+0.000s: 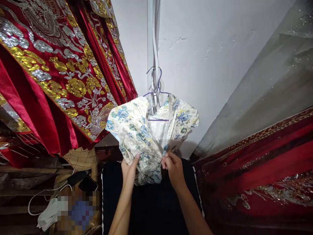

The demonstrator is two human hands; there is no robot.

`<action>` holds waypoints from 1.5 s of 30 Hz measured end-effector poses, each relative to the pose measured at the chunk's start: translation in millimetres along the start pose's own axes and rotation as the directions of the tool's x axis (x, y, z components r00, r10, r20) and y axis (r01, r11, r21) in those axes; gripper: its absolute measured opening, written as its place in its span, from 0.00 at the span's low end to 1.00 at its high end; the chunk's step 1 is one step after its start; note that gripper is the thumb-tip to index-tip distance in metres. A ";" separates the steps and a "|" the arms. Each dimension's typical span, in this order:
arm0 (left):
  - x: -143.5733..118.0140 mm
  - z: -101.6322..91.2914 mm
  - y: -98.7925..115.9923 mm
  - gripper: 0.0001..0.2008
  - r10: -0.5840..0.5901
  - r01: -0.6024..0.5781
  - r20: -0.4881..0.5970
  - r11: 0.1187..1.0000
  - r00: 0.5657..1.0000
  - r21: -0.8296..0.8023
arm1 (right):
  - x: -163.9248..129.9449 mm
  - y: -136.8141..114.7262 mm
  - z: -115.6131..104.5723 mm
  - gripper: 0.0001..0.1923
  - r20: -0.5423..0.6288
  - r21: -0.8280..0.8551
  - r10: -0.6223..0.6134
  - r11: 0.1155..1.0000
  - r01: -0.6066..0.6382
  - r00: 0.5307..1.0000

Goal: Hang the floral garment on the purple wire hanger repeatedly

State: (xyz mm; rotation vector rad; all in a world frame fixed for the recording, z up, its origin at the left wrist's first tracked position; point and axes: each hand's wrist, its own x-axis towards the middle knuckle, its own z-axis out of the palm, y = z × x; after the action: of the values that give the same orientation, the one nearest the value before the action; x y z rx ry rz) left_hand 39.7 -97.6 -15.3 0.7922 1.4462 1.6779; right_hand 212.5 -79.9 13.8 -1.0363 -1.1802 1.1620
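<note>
I count one floral dress [137,130] on one purple wire hanger [158,93], hung against the white wall [207,65] from a white strap [155,49], and two hands at its gathered lower part: my left hand [129,169] pinches the cloth on its side, my right hand [173,168] is clenched on a fold on the other. Red embroidered garments [56,75] hang at left and one more red cloth [264,163] lies at right, with one dark pad [151,205] below. The dress hem is bunched and hidden behind my hands, the strap's top is cut off, and a patch at lower left is blurred beyond reading.
</note>
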 end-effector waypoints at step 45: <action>83.9 61.4 188.3 0.05 0.826 -0.821 -0.052 0.564 0.562 0.083 | 96.5 -56.7 7.6 0.16 0.115 -0.335 -0.181 0.919 0.210 0.977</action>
State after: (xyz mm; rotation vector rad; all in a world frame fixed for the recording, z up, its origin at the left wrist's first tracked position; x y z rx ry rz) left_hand 19.9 -5.7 178.2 1.6353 1.2217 2.3857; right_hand 212.6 8.5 82.8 -1.1080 -1.5554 0.8631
